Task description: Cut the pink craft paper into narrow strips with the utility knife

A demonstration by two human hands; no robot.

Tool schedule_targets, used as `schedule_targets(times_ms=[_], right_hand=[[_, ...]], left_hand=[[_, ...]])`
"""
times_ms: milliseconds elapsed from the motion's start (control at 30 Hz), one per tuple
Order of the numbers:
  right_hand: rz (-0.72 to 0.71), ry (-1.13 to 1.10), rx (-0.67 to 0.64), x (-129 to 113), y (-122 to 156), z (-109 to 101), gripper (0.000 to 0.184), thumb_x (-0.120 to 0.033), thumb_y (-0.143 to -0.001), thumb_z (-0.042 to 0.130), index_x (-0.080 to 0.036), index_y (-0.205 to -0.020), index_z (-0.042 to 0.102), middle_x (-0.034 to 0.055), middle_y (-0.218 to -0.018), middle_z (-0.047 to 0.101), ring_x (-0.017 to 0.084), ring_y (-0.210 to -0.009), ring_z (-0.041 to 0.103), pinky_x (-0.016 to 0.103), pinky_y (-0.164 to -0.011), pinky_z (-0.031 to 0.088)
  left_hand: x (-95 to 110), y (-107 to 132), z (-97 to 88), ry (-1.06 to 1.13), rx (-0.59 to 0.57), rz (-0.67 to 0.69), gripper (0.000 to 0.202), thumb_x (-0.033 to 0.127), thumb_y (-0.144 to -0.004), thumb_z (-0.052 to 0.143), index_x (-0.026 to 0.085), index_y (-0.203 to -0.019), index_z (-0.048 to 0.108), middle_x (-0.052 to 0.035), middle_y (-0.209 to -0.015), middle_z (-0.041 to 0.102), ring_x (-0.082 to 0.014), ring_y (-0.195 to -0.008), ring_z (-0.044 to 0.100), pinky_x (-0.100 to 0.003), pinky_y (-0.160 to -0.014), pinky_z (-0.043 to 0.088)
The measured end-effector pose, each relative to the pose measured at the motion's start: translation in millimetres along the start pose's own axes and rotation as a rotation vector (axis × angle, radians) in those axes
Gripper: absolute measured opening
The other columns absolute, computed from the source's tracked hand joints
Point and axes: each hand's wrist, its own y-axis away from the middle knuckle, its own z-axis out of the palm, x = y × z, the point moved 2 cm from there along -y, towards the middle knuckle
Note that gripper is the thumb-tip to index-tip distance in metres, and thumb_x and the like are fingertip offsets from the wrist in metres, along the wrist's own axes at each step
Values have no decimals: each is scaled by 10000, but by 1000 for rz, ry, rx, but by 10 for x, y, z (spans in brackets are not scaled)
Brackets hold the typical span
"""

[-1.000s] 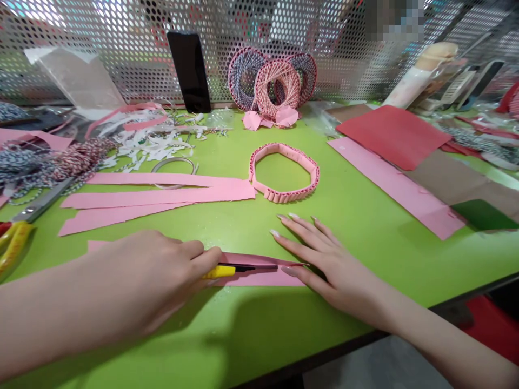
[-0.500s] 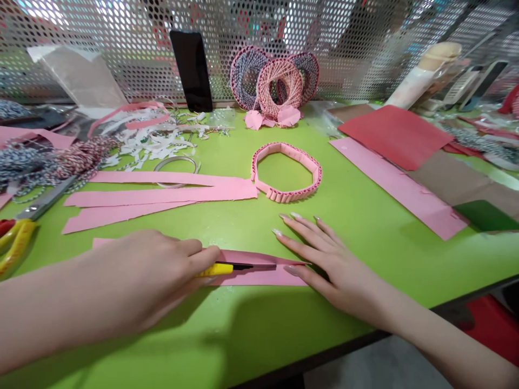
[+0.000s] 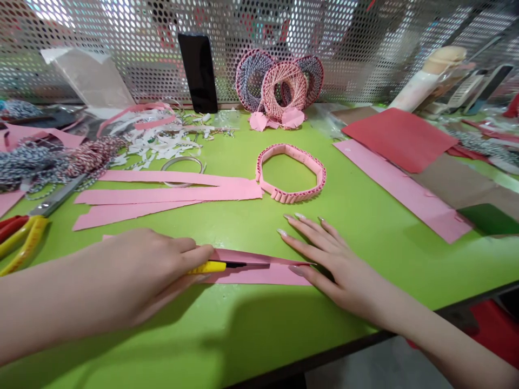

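My left hand (image 3: 162, 270) is closed around the yellow handle of a utility knife (image 3: 208, 266). Its thin dark blade points right and lies along a folded pink paper strip (image 3: 259, 274), between the two layers. My right hand (image 3: 324, 256) is spread flat, its thumb pressing on the strip's right end and the other fingers resting on the green table. Part of the strip is hidden under my left hand and forearm. Beyond them lie several cut pink strips (image 3: 170, 195) and a pink pleated paper ring (image 3: 298, 195).
Yellow-handled scissors (image 3: 30, 237) lie at the left beside bundles of twisted cord (image 3: 93, 154) and white paper scraps (image 3: 150, 141). A black phone (image 3: 198, 75) leans on the perforated metal panel, near string-wound rings (image 3: 284, 89). Red paper (image 3: 401, 138) lies at the right. The table edge is near me.
The utility knife in my left hand has slid a little to the left along the strip. My right hand stays on the strip's end. The view has shifted slightly.
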Motion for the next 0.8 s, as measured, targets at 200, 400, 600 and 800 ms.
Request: schedule_targets(times_ms=[200,400,600,800], right_hand=[[1,-20,14,-11,8,-9,479,-410,-1012,366,-232,-1448,453,83,-1569,287,276,-1458,216,595,-1145,191],[4,-40,14,-3,-2,-14,474,-407,-1005,392,-243,-1445,457,80,-1570,287,283,-1458,213,598,-1148,198],[-10,-24,11,-5,25,-16,486,-413,-1015,362,-227,-1458,435,76,-1577,267,276,-1461,206,595,-1150,189],[10,-40,-15,-18,5,-9,490,-422,-1016,363,-246,-1471,411,67,-1585,256,265,-1468,195,601,-1154,171]], left_hand=[[44,-24,-80,-106,-42,-9,519,163,-936,214,277,-1079,700,23,-591,621,-134,-468,555,-208,-459,375],[-41,49,-54,-55,-39,-3,500,171,-934,246,293,-1109,698,31,-633,648,-120,-458,558,-188,-447,393],[-67,143,-64,-46,-26,-94,531,177,-952,213,269,-1084,719,46,-631,634,-110,-483,556,-187,-537,465],[-164,247,-74,-18,-95,-62,431,243,-943,315,317,-1162,678,4,-812,748,-149,-587,662,-185,-540,486]])
